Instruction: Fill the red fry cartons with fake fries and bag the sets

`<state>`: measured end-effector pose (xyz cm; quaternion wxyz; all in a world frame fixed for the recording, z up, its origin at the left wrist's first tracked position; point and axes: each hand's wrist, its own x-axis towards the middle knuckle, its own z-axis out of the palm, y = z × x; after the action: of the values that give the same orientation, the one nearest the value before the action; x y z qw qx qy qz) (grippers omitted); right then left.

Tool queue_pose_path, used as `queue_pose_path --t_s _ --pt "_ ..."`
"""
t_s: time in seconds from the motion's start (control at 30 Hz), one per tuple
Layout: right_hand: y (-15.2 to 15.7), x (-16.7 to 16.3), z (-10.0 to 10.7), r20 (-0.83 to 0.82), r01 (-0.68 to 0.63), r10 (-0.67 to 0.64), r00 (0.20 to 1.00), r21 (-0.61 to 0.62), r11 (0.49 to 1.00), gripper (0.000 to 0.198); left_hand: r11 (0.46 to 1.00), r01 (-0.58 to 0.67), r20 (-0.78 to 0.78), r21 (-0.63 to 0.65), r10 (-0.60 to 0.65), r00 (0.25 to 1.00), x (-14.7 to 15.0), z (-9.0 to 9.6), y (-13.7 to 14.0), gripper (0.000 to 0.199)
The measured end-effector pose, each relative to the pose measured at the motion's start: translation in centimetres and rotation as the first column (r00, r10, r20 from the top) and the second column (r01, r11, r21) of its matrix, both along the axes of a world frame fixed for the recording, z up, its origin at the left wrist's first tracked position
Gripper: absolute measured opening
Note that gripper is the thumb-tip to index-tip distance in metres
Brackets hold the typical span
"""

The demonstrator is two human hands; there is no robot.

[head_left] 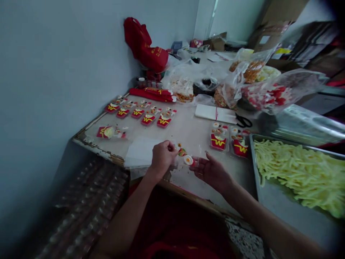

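Note:
A small clear plastic tray (181,162) sits between my hands near the table's front edge. In it are a toy fried egg (188,160), a small round piece with red and green on it (182,152) and something red. My left hand (163,156) is closed in a pinch at the tray's left end; its fingertips are partly hidden. Palm turned up, my right hand (212,173) has its fingers stretched out against the tray's right end, thumb apart. White paper sheets (140,153) lie beside my left hand.
Several filled packs with red fries boxes (147,119) stand in rows at left; two more packs (219,141) are at right. A metal tray (254,169) holds yellow fries-like strips (299,169). Black scissors (244,121) and plastic bags of small pieces (272,95) lie behind.

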<state>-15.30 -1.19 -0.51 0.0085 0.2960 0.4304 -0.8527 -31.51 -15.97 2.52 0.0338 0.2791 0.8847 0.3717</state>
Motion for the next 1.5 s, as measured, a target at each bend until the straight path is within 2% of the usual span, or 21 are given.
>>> queue_pose_path --t_s 0.07,0.17,0.23,0.27,0.3,0.33,0.37,0.4,0.43,0.47,0.53,0.63,0.7,0.9,1.0,1.1,1.17,1.27,1.33,1.37,1.5 --pt "-0.1 0.5 0.2 -0.032 0.001 -0.002 0.999 -0.058 0.998 0.046 0.999 0.012 0.011 -0.050 -0.012 1.000 -0.9 -0.8 0.5 0.006" --pt "-0.9 0.7 -0.1 0.014 0.078 -0.077 0.997 -0.025 0.997 0.038 0.986 0.049 -0.002 -0.161 -0.050 0.999 -1.4 -1.5 1.4 0.006" --pt "-1.3 0.7 -0.6 0.074 0.152 -0.162 0.984 0.122 0.981 0.047 0.969 0.076 -0.033 -0.233 -0.086 0.996 -1.6 -1.8 1.9 0.005" --pt "-1.3 0.7 -0.9 0.087 0.192 -0.222 0.971 0.266 0.945 0.052 0.961 0.087 -0.046 -0.262 -0.103 0.994 -1.7 -1.8 2.1 0.006" --pt "-1.2 0.8 -1.1 0.077 0.216 -0.279 0.957 0.452 0.866 0.056 0.953 0.099 -0.051 -0.285 -0.118 0.992 -1.8 -1.8 2.2 0.006" --pt "-1.1 0.8 -1.2 0.041 0.211 -0.309 0.950 0.647 0.732 0.056 0.946 0.116 -0.045 -0.302 -0.135 0.990 -1.9 -1.7 2.3 0.006" --pt "-0.9 0.8 -1.2 -0.006 0.180 -0.296 0.955 0.807 0.563 0.050 0.941 0.130 -0.032 -0.313 -0.148 0.989 -2.0 -1.7 2.4 0.006" --pt "-0.8 0.8 -1.1 -0.046 0.141 -0.242 0.969 0.909 0.392 0.042 0.937 0.140 -0.017 -0.320 -0.154 0.988 -2.1 -1.6 2.4 0.006" --pt "-0.7 0.6 -1.0 -0.066 0.106 -0.162 0.985 0.962 0.252 0.033 0.935 0.144 -0.002 -0.325 -0.153 0.988 -2.1 -1.6 2.4 0.006" --pt "-0.8 0.3 -0.9 -0.068 0.078 -0.068 0.995 0.985 0.151 0.027 0.934 0.142 0.010 -0.328 -0.146 0.989 -2.1 -1.6 2.4 0.006" --pt "-1.2 -0.6 -0.8 -0.022 0.021 0.082 0.996 1.000 0.008 0.025 0.936 0.136 0.030 -0.324 -0.133 0.991 -2.0 -1.6 2.4 0.005" --pt "-2.0 -2.3 -1.0 0.142 -0.117 0.151 0.978 0.979 -0.164 0.027 0.943 0.141 0.046 -0.300 -0.134 0.990 -1.8 -1.9 2.3 0.005" --pt "-2.4 -3.0 -1.2 0.223 -0.195 0.148 0.963 0.964 -0.183 0.024 0.947 0.144 0.047 -0.288 -0.136 0.990 -1.7 -2.2 2.1 0.006" --pt "-1.4 -2.1 0.5 0.250 -0.239 0.096 0.963 0.964 -0.119 0.038 0.954 0.141 0.055 -0.266 -0.131 0.990 -1.8 -3.0 1.8 0.006" --pt "0.6 -1.7 1.7 0.221 -0.216 0.058 0.974 0.973 -0.080 0.023 0.955 0.150 0.058 -0.255 -0.140 0.988 -1.9 -3.3 1.8 0.005" --pt "2.2 -2.6 1.5 0.197 -0.194 0.062 0.978 0.979 -0.055 0.010 0.956 0.149 0.078 -0.253 -0.133 0.988 -2.0 -3.4 1.9 0.005" --pt "2.6 -3.5 0.7 0.223 -0.212 0.123 0.967 0.972 -0.098 0.009 0.958 0.150 0.089 -0.244 -0.132 0.987 -2.1 -3.4 1.8 0.005" --pt "2.5 -4.5 -0.4 0.301 -0.241 0.176 0.937 0.924 -0.298 0.015 0.964 0.174 0.104 -0.202 -0.156 0.982 -2.3 -3.5 1.7 0.007" --pt "2.5 -4.5 -0.5 0.344 -0.265 0.154 0.926 0.885 -0.382 0.021 0.967 0.188 0.131 -0.174 -0.167 0.977 -2.5 -3.5 1.6 0.006" --pt "2.6 -4.4 -0.4 0.353 -0.278 0.144 0.925 0.883 -0.378 0.022 0.968 0.191 0.147 -0.165 -0.167 0.975 -2.5 -3.5 1.6 0.006" --pt "2.5 -3.9 0.9 0.288 -0.252 0.120 0.950 0.935 -0.250 0.017 0.969 0.182 0.169 -0.168 -0.153 0.974 -2.7 -3.6 1.7 0.006"
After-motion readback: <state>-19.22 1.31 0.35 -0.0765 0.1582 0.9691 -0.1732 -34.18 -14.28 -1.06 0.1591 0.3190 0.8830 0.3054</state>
